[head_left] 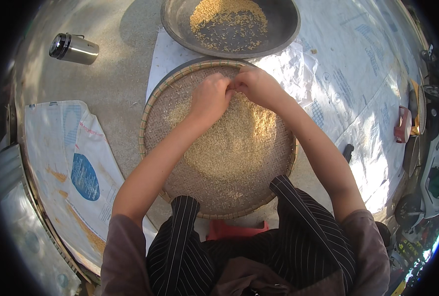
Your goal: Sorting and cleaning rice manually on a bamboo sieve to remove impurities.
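A round woven winnowing tray lies in front of me, reaching to my knees. Pale husked-looking grain is spread over its middle, with a sunlit patch at the right. Over the far part of the tray, my left hand and my right hand meet with their fingers pinched together. Whatever is between the fingertips is too small or too hidden to make out. Just beyond the hands stands a dark wide basin holding golden unhusked-looking grain, heaped at its far side and scattered toward me.
A steel flask with a black lid lies on the concrete floor at the far left. A white sack sheet with some grain on it is at left. Silvery tarp sheeting covers the right. A red stool shows beneath me.
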The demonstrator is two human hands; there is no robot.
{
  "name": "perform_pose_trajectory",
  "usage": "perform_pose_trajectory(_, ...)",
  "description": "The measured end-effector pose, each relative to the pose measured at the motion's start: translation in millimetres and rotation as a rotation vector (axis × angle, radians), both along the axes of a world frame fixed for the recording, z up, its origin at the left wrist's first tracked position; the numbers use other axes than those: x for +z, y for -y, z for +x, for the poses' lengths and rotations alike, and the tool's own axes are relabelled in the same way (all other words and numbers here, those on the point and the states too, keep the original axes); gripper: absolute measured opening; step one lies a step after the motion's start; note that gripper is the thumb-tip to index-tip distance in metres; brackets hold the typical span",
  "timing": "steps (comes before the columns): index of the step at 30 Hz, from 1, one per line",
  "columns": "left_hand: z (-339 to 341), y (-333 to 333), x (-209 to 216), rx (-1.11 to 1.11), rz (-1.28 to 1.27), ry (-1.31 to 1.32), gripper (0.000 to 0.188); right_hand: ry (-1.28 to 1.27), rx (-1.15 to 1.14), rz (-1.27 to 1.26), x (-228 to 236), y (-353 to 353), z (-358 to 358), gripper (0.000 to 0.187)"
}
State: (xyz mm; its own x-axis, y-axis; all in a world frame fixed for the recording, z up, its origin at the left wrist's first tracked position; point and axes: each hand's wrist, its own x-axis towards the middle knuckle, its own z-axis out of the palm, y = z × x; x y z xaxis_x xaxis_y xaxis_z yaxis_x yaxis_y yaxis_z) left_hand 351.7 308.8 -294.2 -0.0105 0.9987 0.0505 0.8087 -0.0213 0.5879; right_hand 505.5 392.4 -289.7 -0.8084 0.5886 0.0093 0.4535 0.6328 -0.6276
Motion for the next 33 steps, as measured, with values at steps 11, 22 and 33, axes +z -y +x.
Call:
perform_pose_trajectory(11,5.4,-5.2,2.2,-0.03,-0.013,-0.026,0.008,-0.339,-0.336,0.106,54.4,-42.7,-14.6,0.019)
perform_pose_trajectory(22,-9.3,-25.7,12.3,-0.027,0.01,0.003,0.005,0.004,-0.304,-0.093,50.2,-0.1,6.2,0.011)
perform_pose_trajectory(33,-18.1,-51.9,20.1,0.087,0.242,0.361,0.041,-0.004,-0.127,-0.151,3.9,31.2,14.8,0.007)
